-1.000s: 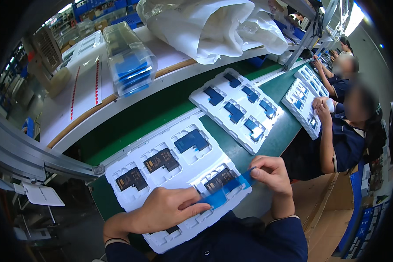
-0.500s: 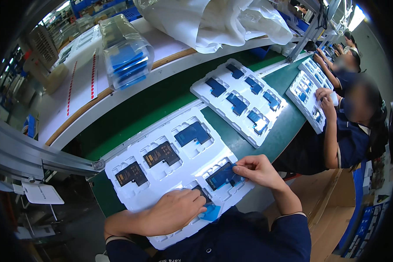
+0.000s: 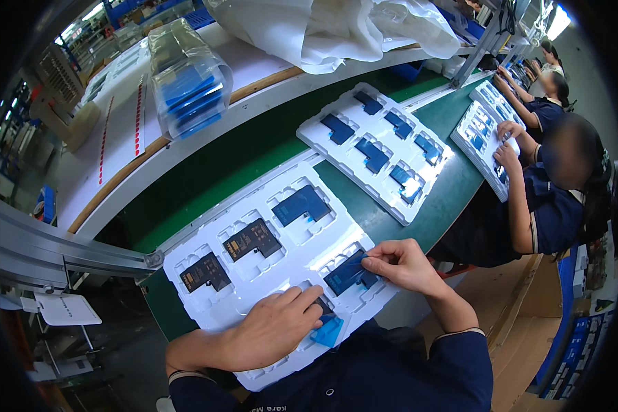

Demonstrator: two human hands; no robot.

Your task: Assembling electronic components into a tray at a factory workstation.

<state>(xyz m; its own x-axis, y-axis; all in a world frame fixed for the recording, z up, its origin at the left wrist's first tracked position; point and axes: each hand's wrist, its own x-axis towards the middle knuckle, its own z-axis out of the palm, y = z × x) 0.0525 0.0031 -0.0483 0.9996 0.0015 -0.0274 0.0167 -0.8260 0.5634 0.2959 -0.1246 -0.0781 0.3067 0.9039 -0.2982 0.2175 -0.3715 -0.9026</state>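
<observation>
A white molded tray (image 3: pixel 206 309) lies in front of me, with flat L-shaped battery packs in its pockets. At its near right pocket, my right hand (image 3: pixel 408 269) pinches a thin see-through film at the corner of a dark blue battery pack (image 3: pixel 343 273). My left hand (image 3: pixel 275 329) rests over the near middle of the tray, fingers curled and pressed together. Its fingers partly cover another pack there. Blue film (image 3: pixel 328 332) sticks out beside its thumb, seemingly held. Farther up sit two black packs (image 3: pixel 252 240) and a blue-covered pack (image 3: pixel 301 206).
A second filled tray (image 3: pixel 378 151) lies beyond on the green table (image 3: pixel 453 196). Above runs a shelf with bagged blue film (image 3: pixel 192 96) and white plastic sheeting (image 3: pixel 323 34). Co-workers sit at the right, one with hands (image 3: pixel 507 144) over a tray. A cardboard box (image 3: pixel 494 336) stands below right.
My view has shifted slightly. My right fingers have moved slightly lower at the pack's corner, while my left hand stays over the tray. The near co-worker's hands have shifted a little.
</observation>
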